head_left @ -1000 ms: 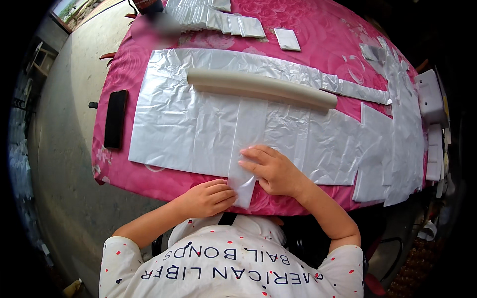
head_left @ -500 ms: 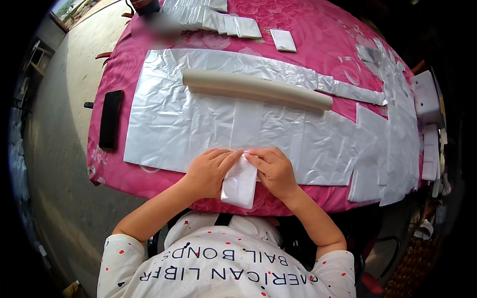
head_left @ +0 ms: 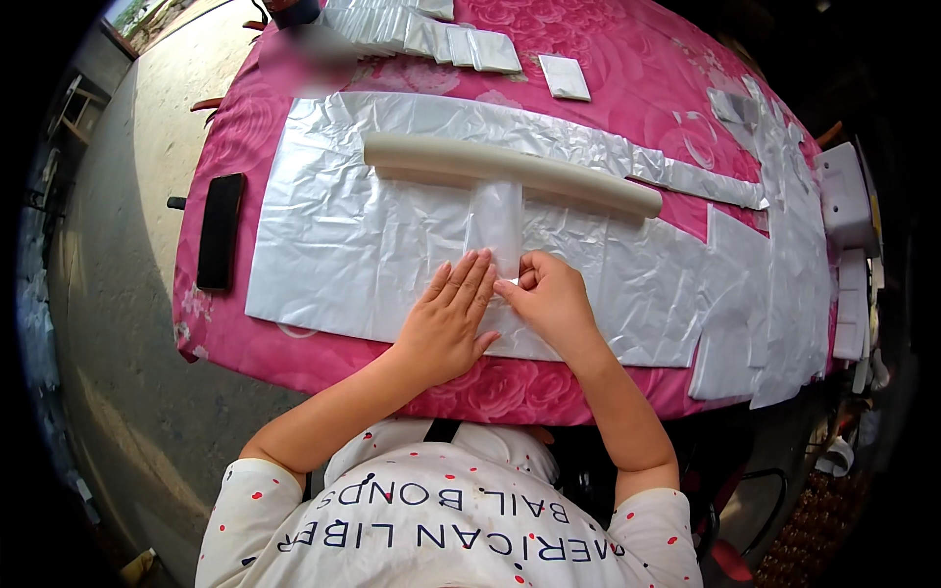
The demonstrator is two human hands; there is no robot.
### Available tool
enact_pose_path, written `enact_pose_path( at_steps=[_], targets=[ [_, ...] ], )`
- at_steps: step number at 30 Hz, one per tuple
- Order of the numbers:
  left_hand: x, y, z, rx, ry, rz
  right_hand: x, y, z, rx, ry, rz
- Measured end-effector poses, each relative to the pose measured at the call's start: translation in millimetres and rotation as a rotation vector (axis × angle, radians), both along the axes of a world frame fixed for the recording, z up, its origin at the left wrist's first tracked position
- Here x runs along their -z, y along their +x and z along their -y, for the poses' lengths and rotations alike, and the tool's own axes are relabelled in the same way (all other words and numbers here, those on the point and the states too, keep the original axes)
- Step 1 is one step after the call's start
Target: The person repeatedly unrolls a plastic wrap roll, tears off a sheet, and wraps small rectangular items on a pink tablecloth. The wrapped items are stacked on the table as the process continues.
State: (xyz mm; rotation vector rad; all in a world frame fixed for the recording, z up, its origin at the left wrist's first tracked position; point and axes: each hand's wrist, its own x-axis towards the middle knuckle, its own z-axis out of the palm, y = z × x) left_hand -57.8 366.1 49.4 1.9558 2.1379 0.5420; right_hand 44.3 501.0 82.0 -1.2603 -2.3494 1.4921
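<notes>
A narrow folded strip of translucent white plastic film (head_left: pixel 496 220) lies on a wide stack of silvery-white plastic sheets (head_left: pixel 323 255). Its far end meets a long grey-beige tube (head_left: pixel 510 169) that rests across the stack. My left hand (head_left: pixel 449 318) presses flat, fingers stretched out, with the fingertips beside the strip's near end. Just to its right, my right hand (head_left: pixel 551 294) has thumb and fingers pinched together on the strip's near edge. Part of that edge is hidden under the fingers.
A pink floral cloth (head_left: pixel 490 392) covers the table. A black phone (head_left: pixel 220 232) lies at the left. Flat white packets (head_left: pixel 470 49) form a row at the back, with a single packet (head_left: pixel 565 77) apart. Loose plastic pieces (head_left: pixel 735 304) overlap at the right.
Both hands have moved forward from the table's near edge onto the sheets. The folded white plastic they held there now lies as a strip reaching the tube. My left hand has flattened out.
</notes>
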Motion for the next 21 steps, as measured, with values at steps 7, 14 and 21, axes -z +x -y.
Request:
enact_pose_path(
  at_steps=[7,14,21],
  targets=[
    [-2,-12,-9,-0.006,0.097,0.039,21,18,-12,-0.482,0.933,-0.302],
    [1,-27,-21,0.047,0.192,-0.073,11,8,-46,-0.686,0.675,-0.327],
    [-5,-25,-6,0.204,0.328,0.039,19,9,-29,-0.585,0.719,-0.498]
  ],
)
